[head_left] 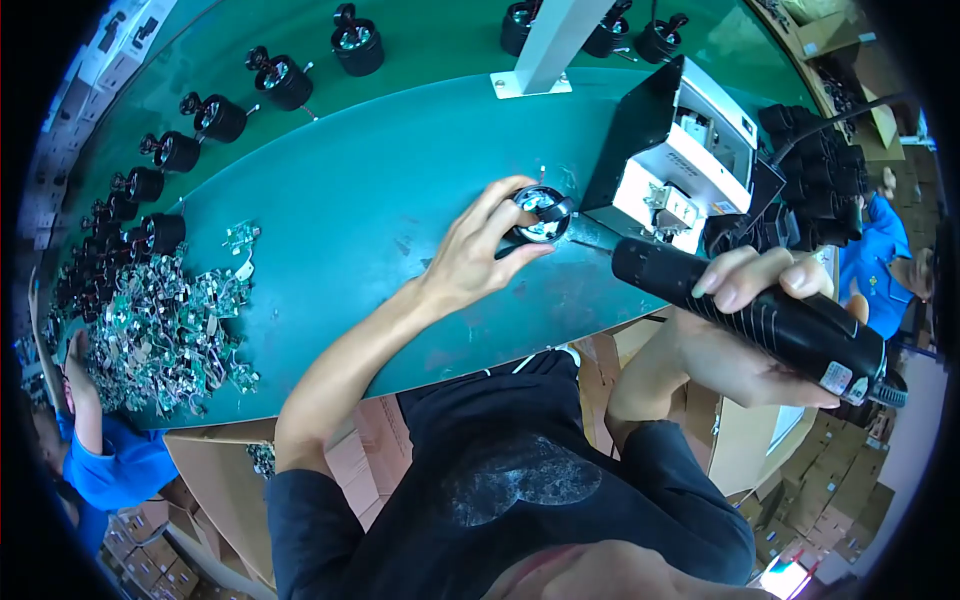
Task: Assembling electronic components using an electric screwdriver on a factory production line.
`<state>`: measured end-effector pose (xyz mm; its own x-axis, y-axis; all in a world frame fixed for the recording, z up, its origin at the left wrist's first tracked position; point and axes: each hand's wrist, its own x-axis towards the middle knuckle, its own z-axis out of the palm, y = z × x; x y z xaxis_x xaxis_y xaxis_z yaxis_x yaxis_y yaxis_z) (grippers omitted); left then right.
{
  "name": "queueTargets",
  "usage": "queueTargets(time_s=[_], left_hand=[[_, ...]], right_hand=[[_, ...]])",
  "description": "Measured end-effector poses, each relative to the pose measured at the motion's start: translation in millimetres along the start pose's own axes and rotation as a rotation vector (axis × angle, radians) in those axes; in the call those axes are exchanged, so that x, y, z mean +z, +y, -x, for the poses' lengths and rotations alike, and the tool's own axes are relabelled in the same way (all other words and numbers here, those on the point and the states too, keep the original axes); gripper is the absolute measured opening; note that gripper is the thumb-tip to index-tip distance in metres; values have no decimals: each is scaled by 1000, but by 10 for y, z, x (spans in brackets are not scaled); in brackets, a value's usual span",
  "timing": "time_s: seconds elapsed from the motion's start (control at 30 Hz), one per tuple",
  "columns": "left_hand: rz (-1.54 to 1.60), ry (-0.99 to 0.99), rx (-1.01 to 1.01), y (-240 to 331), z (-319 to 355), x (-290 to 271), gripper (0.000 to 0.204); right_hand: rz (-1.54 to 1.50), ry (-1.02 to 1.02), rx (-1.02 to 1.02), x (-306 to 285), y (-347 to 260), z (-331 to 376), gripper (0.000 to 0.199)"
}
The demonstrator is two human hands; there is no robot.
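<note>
My left hand (472,245) grips a round black housing (546,228) on the green work surface, thumb on its near side and fingers over its far side. The housing's upper side shows pale inner parts and a black curved piece. In my right hand (722,358) is a black electric screwdriver (690,278), fingers wrapped round its body. Its thin bit points left toward the housing and appears apart from it. Just beyond the screwdriver stands a black and white screw feeder (695,150).
A heap of small green circuit boards (165,335) covers the left side. Several black housings (282,80) line the far belt. A metal post (548,60) rises at the back. Co-workers in blue (115,465) are at both sides; black parts (820,165) are stacked right.
</note>
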<state>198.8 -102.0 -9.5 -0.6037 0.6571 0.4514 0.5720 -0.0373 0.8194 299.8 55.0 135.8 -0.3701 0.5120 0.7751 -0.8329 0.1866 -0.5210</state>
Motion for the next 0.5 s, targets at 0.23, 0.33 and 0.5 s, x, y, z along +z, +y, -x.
queueTargets(time_s=[0.23,0.33,0.5], left_hand=[[49,6,-12,-9,0,-7,29],[61,4,-21,-19,3,-24,29],[46,4,-18,-36,20,-30,29]], right_hand=[[-19,-88,-35,113,266,91,75],[-15,-88,-22,158,292,96,75],[-33,-7,-14,196,270,111,76]])
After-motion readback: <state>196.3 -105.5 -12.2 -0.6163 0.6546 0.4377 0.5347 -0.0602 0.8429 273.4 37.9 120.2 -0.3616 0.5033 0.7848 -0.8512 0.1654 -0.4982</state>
